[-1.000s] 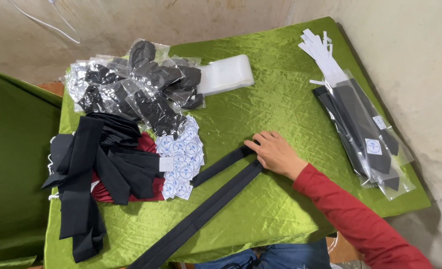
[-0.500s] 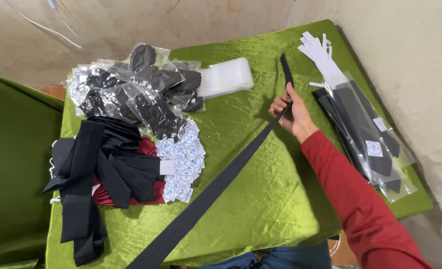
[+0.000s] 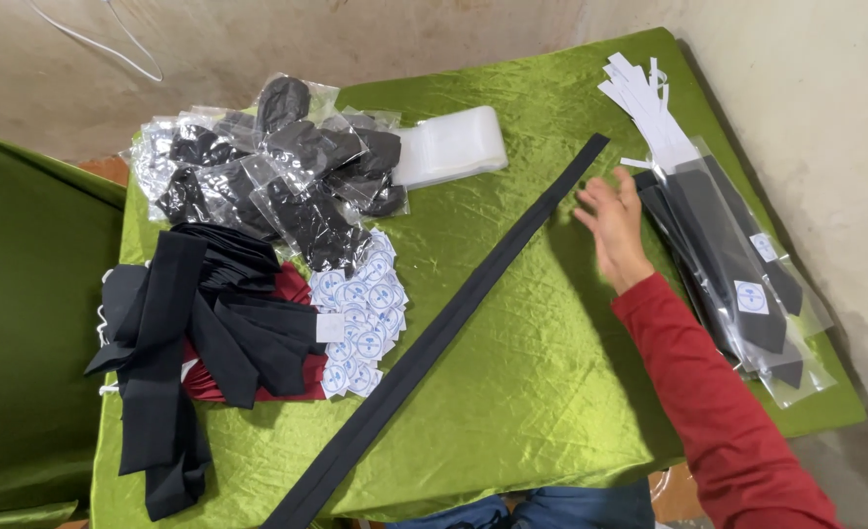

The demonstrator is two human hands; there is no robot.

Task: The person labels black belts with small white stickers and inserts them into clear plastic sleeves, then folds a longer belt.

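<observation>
A long black fabric strip [image 3: 453, 323] lies straight and diagonal across the green cloth-covered table [image 3: 551, 392], from the near edge up to the far right. My right hand [image 3: 615, 223], in a red sleeve, hovers open just right of the strip's far end, fingers spread, holding nothing. It is between the strip and a stack of black ties in clear bags [image 3: 737, 274]. My left hand is out of view.
A heap of loose black ties [image 3: 199, 333] over a red piece lies at the left. Bagged black items [image 3: 277, 167], round white labels [image 3: 360, 313], a stack of clear bags [image 3: 451, 147] and white paper strips [image 3: 644, 103] sit further back. Wall at right.
My right hand pulled the folded strip's end up and to the right, laying the strip out straight, then let it go and moved slightly to its right.
</observation>
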